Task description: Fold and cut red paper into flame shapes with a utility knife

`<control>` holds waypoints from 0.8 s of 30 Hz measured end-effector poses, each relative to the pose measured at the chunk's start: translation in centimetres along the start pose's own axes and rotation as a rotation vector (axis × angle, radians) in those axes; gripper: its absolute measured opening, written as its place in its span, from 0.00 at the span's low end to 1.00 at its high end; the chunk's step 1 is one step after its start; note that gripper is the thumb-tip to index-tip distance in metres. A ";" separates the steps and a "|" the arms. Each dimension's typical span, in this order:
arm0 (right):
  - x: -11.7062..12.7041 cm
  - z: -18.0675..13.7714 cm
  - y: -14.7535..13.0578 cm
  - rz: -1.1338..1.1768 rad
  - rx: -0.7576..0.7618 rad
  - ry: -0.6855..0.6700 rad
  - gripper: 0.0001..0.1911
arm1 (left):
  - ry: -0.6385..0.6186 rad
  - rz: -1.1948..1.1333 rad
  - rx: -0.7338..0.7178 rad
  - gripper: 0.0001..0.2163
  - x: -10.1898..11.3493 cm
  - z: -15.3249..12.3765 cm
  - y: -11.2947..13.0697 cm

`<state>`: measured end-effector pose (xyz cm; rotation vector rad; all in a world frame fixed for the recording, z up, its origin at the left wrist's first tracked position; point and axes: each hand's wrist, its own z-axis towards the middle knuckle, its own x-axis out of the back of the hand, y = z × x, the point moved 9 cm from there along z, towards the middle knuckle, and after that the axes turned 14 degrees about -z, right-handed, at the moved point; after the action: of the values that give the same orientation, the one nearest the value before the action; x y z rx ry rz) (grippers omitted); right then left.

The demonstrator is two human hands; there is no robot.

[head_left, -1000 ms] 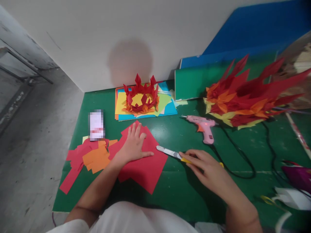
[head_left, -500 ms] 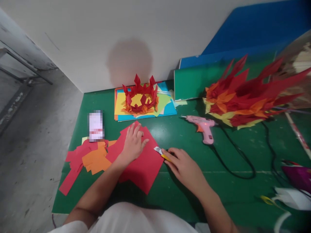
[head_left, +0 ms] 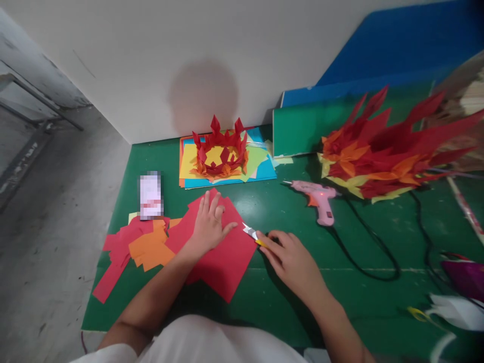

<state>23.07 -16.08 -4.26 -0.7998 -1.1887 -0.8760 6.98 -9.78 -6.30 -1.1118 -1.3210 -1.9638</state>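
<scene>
My left hand lies flat on several overlapping sheets of red paper, fingers apart and thumb stretched to the right. In my right hand is a yellow utility knife, its blade out and pointing up-left at the sheets' right edge. Whether the blade touches the paper I cannot tell. To the left of the sheets are cut orange paper pieces and red paper strips.
A red-orange paper crown stands on coloured sheets by the wall. A pink glue gun with a black cord lies to the right, below a larger flame-like paper piece. A blurred-out phone-like object lies at left.
The knife's blade has turned slightly and now shows a sharper tip near the paper's edge. My left thumb reaches a little farther right.
</scene>
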 end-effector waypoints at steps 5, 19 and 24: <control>0.0 0.0 0.7 0.006 0.016 -0.009 0.18 | -0.001 0.027 0.024 0.30 -0.3 0.0 -0.2; -0.8 3.5 1.0 -0.018 0.095 -0.047 0.18 | -0.062 0.078 0.068 0.42 -1.1 0.0 -0.7; -1.1 5.6 0.9 -0.025 0.125 -0.055 0.18 | -0.025 0.059 0.061 0.42 -1.1 -0.1 -0.9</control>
<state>21.28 -10.61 -4.34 -0.7128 -1.2911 -0.7967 6.88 -9.55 -7.70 -1.1364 -1.3368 -1.8610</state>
